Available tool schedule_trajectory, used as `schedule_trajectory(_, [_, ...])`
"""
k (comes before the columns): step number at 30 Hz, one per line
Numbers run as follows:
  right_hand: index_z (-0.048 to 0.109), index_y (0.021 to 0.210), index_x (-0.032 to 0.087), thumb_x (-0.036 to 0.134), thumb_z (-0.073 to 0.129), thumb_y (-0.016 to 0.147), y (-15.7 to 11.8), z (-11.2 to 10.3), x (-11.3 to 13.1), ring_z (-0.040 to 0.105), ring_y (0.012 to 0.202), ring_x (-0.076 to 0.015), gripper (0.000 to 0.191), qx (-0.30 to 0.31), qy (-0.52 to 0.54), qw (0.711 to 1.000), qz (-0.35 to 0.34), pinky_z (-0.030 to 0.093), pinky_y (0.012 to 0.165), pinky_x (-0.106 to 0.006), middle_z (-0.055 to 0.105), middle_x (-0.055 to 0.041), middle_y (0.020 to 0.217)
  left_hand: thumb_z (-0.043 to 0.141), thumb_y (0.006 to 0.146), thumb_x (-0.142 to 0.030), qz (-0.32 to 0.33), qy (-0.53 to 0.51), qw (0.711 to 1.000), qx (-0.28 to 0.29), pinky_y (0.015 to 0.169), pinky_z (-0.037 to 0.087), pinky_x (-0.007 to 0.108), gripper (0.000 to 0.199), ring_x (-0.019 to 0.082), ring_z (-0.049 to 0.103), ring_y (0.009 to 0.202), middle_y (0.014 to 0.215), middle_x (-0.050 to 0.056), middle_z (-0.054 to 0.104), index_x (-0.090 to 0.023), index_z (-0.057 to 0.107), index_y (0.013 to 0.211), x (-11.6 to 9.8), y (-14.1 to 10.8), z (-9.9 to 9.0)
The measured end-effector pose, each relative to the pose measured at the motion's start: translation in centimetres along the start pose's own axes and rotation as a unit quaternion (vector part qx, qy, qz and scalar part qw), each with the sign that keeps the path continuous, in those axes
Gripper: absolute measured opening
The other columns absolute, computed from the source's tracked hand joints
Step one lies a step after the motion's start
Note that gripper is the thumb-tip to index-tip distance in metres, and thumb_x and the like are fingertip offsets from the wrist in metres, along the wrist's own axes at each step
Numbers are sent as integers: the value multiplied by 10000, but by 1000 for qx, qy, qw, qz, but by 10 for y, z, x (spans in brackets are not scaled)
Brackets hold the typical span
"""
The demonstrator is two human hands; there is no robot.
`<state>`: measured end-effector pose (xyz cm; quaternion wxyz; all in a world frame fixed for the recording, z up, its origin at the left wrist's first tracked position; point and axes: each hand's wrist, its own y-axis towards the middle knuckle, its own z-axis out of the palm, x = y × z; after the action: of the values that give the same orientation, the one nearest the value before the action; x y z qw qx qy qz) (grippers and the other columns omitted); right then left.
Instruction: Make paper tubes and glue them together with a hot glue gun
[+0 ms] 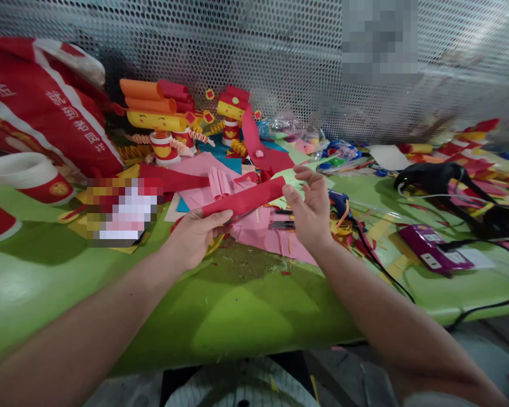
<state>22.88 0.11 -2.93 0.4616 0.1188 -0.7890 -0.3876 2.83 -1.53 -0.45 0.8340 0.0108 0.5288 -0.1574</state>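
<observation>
A rolled sheet of red paper (254,199) spans the space between my hands, above the cluttered green table. My left hand (197,234) is closed round its left end, thumb on top. My right hand (309,203) is beside the other end, fingers apart and partly curled, thumb close to the paper; whether the thumb touches it I cannot tell. Beneath the roll lie pink paper sheets (275,240) and scissors, mostly covered. To the right of my right hand is a blue glue gun (338,202) with a black cord.
Paper-and-cup figures (163,148) stand at the back beside a large red bag (55,107). Paper cups (27,175) are at the left, near a blurred-out phone (127,217). A purple power strip (435,249), black cables and paper scraps occupy the right. A perforated metal panel (237,51) rises behind.
</observation>
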Motion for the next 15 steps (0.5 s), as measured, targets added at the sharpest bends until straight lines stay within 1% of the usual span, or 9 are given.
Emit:
schedule_trajectory(1, [512,1038,231,500,471,836,2,1,-3,528,1122,-229,339,12,45,998,49,436,920,-418,551,-104,1193,782,577,-192,0,0,1000,-2,662,516,252,134,154,643,727,744,37,719,-171,726,698,1,1,-1])
schedule_trajectory(3, [544,914,226,535,525,788,4,2,-6,578,1029,-219,334,60,129,981,134,472,853,-391,594,-86,1126,791,559,-185,-4,3,1000,-3,670,523,255,157,155,646,724,761,38,724,-173,727,702,2,2,-2])
schedule_trajectory(5, [547,835,224,547,596,726,4,4,-5,597,992,-216,345,89,187,962,178,484,818,-380,615,-72,1099,796,554,-189,-4,11,1000,-5,663,525,247,168,148,645,705,770,37,725,-171,726,706,3,2,-2])
schedule_trajectory(6, [541,818,225,547,628,696,4,4,-5,593,1008,-218,355,82,199,959,183,481,822,-381,616,-68,1105,797,555,-192,-3,15,1000,-8,652,523,240,166,142,642,690,761,33,723,-171,725,703,4,2,-2])
schedule_trajectory(9, [526,808,230,559,670,644,4,3,-3,534,1128,-232,395,15,186,969,160,450,882,-405,587,-66,1179,794,558,-189,4,21,1000,-22,614,512,227,150,129,633,650,713,16,712,-184,719,688,3,2,-2])
schedule_trajectory(10, [531,809,229,568,669,641,4,3,-2,520,1150,-235,402,11,180,972,154,442,898,-416,578,-68,1203,792,558,-186,5,19,999,-26,604,509,227,141,129,631,639,702,14,710,-188,715,676,3,2,-2])
schedule_trajectory(12, [568,835,227,575,667,645,3,2,0,544,1124,-234,409,54,188,967,162,445,904,-428,585,-69,1211,790,554,-176,5,14,999,-34,605,510,234,139,131,631,634,709,16,713,-190,713,669,2,2,-2])
schedule_trajectory(14, [619,902,234,555,685,641,2,2,4,588,1055,-222,419,109,217,951,191,463,897,-422,626,-57,1158,791,548,-173,8,15,999,-37,611,513,237,146,134,634,638,720,19,717,-190,715,672,2,3,-2])
schedule_trajectory(15, [642,923,240,539,702,631,1,2,7,598,1041,-218,422,126,232,942,205,469,898,-416,644,-48,1130,793,547,-175,10,19,999,-36,610,513,236,151,135,635,641,717,18,717,-192,718,677,2,3,-3])
